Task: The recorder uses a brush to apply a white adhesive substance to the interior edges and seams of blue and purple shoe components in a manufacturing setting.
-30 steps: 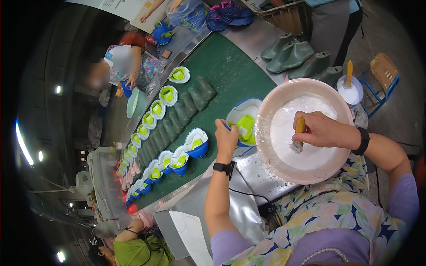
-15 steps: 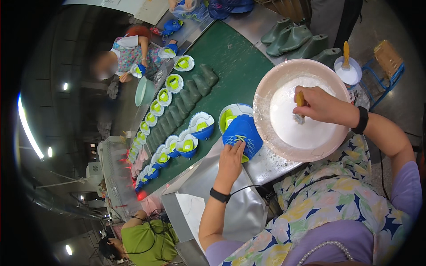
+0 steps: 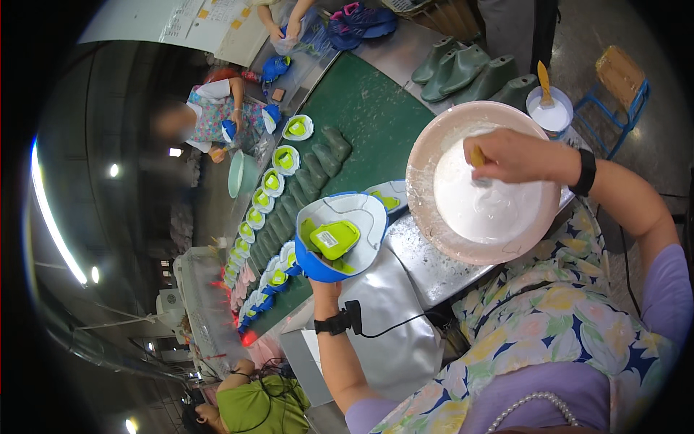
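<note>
Blue-and-white shoe upper (image 3: 341, 237) is held left of the pink basin (image 3: 422, 189) by the left hand (image 3: 327, 289), its grip mostly hidden; a yellow-handled brush (image 3: 477, 155) is clasped in the curled right hand (image 3: 504, 155).

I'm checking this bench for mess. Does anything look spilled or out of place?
Yes, slightly: whitish spots dot the metal tabletop beside the pink basin. They look like splashes, since the basin's inner wall is also smeared and white liquid lies inside. Nothing looks tipped over.
</note>
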`<state>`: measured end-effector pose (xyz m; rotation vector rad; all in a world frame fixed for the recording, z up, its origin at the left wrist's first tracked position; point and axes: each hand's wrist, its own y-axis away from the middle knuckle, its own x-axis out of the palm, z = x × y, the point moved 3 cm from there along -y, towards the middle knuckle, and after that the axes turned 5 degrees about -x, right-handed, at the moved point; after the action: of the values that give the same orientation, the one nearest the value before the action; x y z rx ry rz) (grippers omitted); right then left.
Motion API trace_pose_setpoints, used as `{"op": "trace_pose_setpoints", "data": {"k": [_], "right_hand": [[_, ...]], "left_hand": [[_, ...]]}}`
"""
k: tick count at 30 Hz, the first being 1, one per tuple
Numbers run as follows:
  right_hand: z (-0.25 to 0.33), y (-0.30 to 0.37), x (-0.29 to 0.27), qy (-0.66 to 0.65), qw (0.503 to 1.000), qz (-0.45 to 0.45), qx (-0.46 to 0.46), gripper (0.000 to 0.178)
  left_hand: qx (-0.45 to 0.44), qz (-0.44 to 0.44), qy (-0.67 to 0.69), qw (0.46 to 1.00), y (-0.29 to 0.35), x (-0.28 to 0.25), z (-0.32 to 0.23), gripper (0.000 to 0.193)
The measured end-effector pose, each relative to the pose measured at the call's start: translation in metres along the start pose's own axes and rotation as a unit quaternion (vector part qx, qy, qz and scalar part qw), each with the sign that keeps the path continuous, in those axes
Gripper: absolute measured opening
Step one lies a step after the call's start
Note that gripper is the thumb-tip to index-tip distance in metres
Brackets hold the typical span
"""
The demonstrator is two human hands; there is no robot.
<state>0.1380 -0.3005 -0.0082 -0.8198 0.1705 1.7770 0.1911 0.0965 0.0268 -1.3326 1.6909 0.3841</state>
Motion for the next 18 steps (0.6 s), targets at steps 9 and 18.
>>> {"op": "trace_pose_setpoints", "data": {"k": [9,18], "right_hand": [[0.044,-0.033,-0.038,-0.133,0.982,-0.076,-0.111,0.022],[0.030,-0.016,-0.034,-0.060,0.986,-0.157,0.010,0.032]], "left_hand": [[-0.230,0.275,0.475,0.804,-0.018,0.076,-0.048,0.050],[-0.137,0.111,0.569,0.803,-0.022,0.098,-0.077,0.044]]}}
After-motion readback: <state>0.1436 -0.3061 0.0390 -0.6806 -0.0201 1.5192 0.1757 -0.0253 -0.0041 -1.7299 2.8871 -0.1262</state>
